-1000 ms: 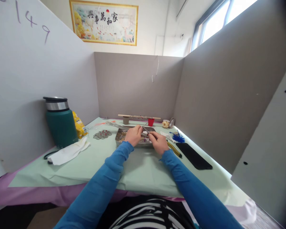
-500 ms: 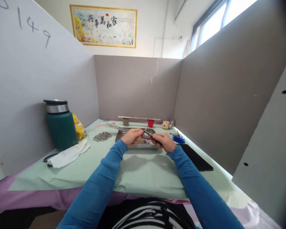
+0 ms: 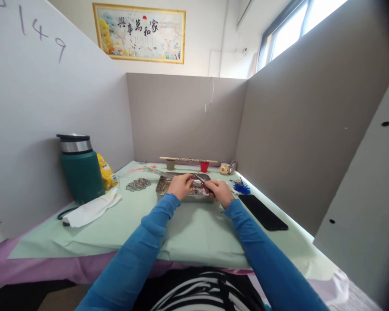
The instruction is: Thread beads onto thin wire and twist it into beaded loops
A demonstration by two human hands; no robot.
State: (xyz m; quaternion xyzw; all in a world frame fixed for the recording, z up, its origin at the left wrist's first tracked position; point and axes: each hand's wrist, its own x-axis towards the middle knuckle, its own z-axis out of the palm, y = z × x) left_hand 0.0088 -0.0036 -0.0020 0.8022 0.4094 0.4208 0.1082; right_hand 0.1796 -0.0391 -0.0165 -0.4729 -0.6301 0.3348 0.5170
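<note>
Over the metal tray (image 3: 194, 199), I see the right hand (image 3: 221, 192) gripping a slim tool (image 3: 199, 178), its tip near the left hand (image 3: 180, 186), which pinches a small piece (image 3: 192, 176), apparently; a slipping tip could flick that piece among the loose beads (image 3: 199, 190).

Green bottle (image 3: 82, 177), yellow packet (image 3: 106, 172), black phone (image 3: 262, 212), framed picture (image 3: 139, 33)

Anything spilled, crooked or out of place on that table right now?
Nothing looks clearly spilled or damaged. Slightly untidy: wires jut past the far left side of the tray, and the cloth lies rumpled by the flask.
</note>
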